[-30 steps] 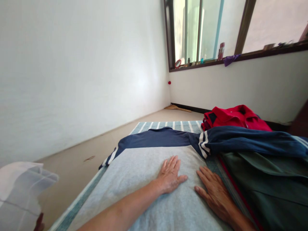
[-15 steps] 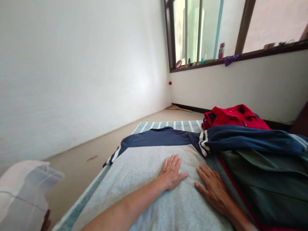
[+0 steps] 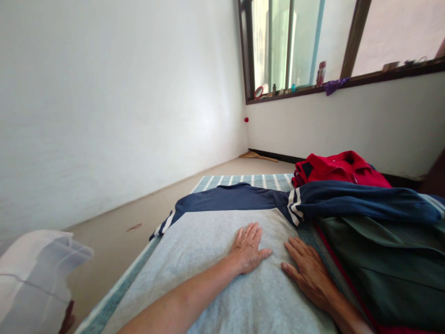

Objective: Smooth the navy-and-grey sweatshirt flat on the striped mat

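Observation:
A grey and navy long-sleeved top (image 3: 194,250) lies spread out in front of me, its navy yoke and collar at the far end. My left hand (image 3: 247,250) rests flat on the grey body, fingers stretched forward and thumb out to the right. To its right, my right hand (image 3: 308,269) also lies flat, near the top's right edge, with fingers apart. Neither hand grips the cloth. The right sleeve, navy with white stripes, stretches out over a dark green garment (image 3: 392,273). On the left, the other sleeve hangs at the edge and shows only in part.
Beneath the clothes is a blue-green striped cover (image 3: 239,180). Folded red clothing (image 3: 342,169) sits at the far right. A whitish translucent object (image 3: 38,278) stands at lower left. A broom (image 3: 259,156) lies by the wall, under a sill with a bottle (image 3: 321,74) and small items.

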